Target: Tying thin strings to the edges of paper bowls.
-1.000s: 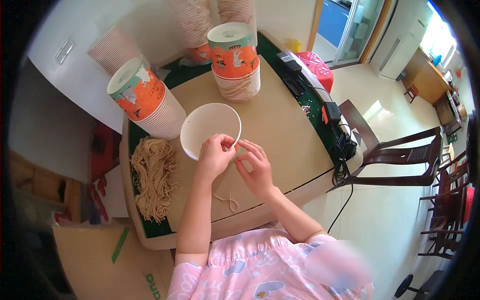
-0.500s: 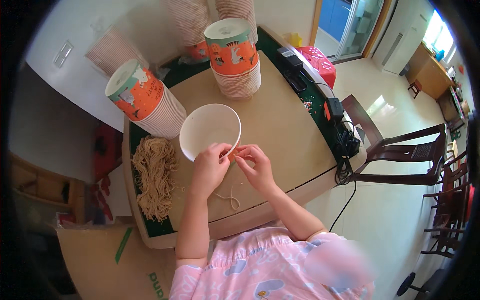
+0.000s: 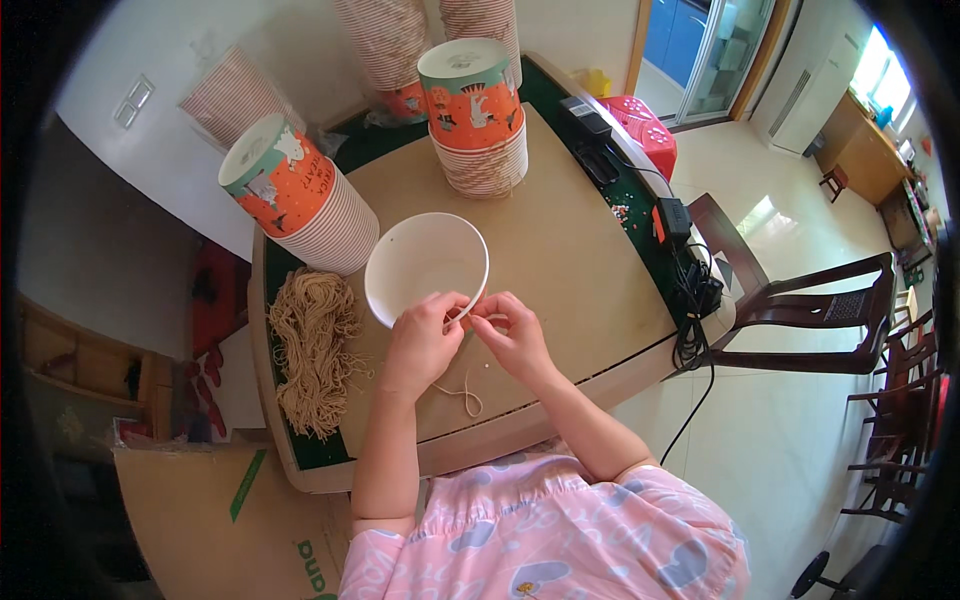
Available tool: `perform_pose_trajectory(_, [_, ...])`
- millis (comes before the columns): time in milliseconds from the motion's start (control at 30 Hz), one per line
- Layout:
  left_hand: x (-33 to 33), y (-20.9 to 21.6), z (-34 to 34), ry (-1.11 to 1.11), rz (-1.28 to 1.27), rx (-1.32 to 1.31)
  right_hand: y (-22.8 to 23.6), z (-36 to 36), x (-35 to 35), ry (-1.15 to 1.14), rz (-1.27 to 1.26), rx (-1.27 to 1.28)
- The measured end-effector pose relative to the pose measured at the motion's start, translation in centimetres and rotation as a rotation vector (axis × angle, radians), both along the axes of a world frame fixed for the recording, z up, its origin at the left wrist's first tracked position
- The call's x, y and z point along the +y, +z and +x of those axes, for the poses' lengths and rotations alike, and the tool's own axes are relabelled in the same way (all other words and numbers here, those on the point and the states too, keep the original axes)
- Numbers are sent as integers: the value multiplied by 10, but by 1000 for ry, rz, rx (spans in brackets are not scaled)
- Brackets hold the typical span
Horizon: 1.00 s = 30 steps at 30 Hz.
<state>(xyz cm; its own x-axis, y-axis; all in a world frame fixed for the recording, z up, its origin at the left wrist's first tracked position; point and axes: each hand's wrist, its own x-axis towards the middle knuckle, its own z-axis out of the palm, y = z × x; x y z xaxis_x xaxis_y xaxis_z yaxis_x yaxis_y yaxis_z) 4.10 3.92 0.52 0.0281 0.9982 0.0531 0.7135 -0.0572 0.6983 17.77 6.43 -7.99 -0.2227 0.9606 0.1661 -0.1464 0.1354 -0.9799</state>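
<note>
A white paper bucket (image 3: 425, 262) is tilted on the table with its open mouth toward me. My left hand (image 3: 430, 335) grips its near rim, thumb and fingers closed at the edge. Right beside it, my right hand (image 3: 512, 335) pinches at the bucket's outer side, the fingertips of both hands almost touching. A thin beige cord (image 3: 470, 400) runs down from the fingers and curls on the table below. What lies exactly between the right fingertips is partly hidden. To the left lies a bundle of beige cords (image 3: 315, 350).
Nested orange and green patterned buckets stand upside down in a left stack (image 3: 300, 200) and a far stack (image 3: 478, 120). More wrapped stacks (image 3: 385, 45) are behind. Black adapters and cables (image 3: 690, 280) line the table's right edge. A dark wooden chair (image 3: 820, 310) stands at the right.
The view has shifted slightly. Both hands stay at the bucket's rim, with only small finger movements; the cord still hangs below them.
</note>
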Motion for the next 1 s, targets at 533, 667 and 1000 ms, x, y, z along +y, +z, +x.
perform_pose_trajectory(533, [0,-4,-5,-25,18,-5,2,2,5,70,-102,-40])
perform_pose_trajectory(667, [6,-10,-17,-22,-99,-143,-5,3,6,115,-168,-51])
perform_pose_trajectory(1000, [7,-10,-17,-29,-88,-117,7,2,1,127,-140,-48])
